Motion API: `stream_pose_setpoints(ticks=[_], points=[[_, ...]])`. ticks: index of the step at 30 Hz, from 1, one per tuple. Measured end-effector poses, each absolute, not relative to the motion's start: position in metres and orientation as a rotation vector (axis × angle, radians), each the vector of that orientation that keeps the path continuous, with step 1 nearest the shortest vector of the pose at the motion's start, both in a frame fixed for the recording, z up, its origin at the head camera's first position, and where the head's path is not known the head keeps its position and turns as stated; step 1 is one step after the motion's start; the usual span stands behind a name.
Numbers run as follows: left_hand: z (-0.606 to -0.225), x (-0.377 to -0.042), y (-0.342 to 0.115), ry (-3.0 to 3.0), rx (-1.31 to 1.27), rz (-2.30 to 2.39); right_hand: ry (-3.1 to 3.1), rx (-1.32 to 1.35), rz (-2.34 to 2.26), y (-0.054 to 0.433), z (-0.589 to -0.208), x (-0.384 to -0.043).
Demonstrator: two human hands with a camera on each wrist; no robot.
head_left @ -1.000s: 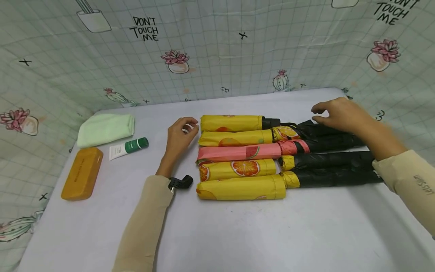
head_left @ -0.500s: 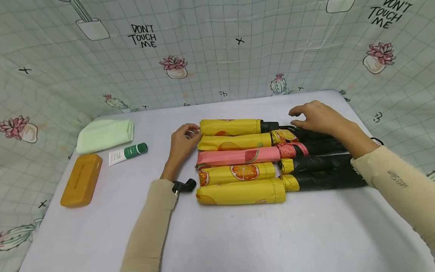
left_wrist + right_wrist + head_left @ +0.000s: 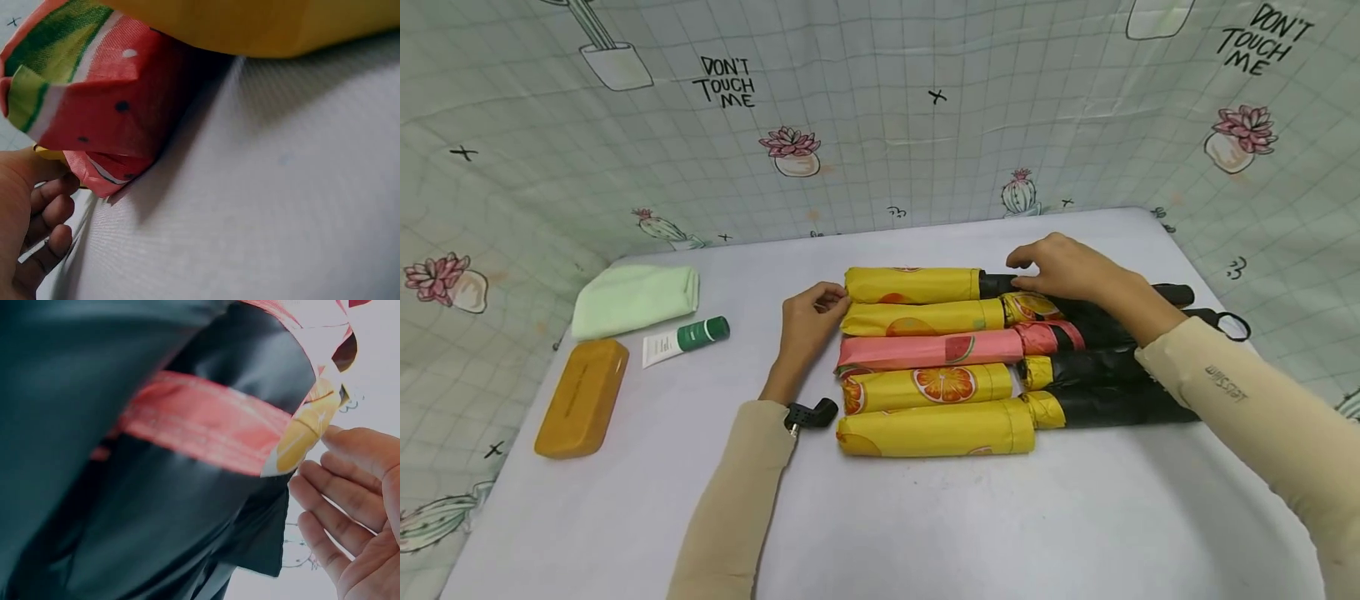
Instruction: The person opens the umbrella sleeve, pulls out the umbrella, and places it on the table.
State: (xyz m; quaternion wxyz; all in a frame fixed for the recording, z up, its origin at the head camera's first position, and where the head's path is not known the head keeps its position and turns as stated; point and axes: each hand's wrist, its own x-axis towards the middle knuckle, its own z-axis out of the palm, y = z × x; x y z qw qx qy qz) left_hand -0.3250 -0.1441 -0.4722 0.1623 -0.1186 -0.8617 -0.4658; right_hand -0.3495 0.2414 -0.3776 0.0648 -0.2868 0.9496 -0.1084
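Several folded umbrellas lie side by side, their printed covers to the left and black ends to the right. The farthest is a yellow umbrella (image 3: 913, 285); below it come another yellow umbrella (image 3: 928, 317), a pink watermelon-print umbrella (image 3: 925, 348) and more yellow ones. My left hand (image 3: 808, 329) touches the left end of the farthest umbrella, its fingers loosely bent; the left wrist view partly hides its fingertips behind the watermelon-print cover. Over the black part of the farther umbrellas reaches my right hand (image 3: 1063, 268), thumb and fingers apart. The right wrist view shows its fingers (image 3: 340, 503) relaxed beside the covers.
At the left of the white table (image 3: 925, 525) lie a folded pale green cloth (image 3: 636, 298), a white tube with a green cap (image 3: 687, 340) and an orange-brown case (image 3: 582, 398). A printed curtain (image 3: 865, 108) borders the table's back and sides.
My right hand has moved left and down toward the black handle of the farthest umbrella. My left hand has shifted slightly right, up to that umbrella's end. The view has tilted a little.
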Motion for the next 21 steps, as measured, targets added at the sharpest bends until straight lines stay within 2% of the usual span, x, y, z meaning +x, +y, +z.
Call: stream_pose_setpoints(ticks=[21], points=[[-0.476,-0.328,-0.146,-2.471,-0.370,-1.318,2.736,-0.951,-0.373,0.230,-0.386,-0.363]])
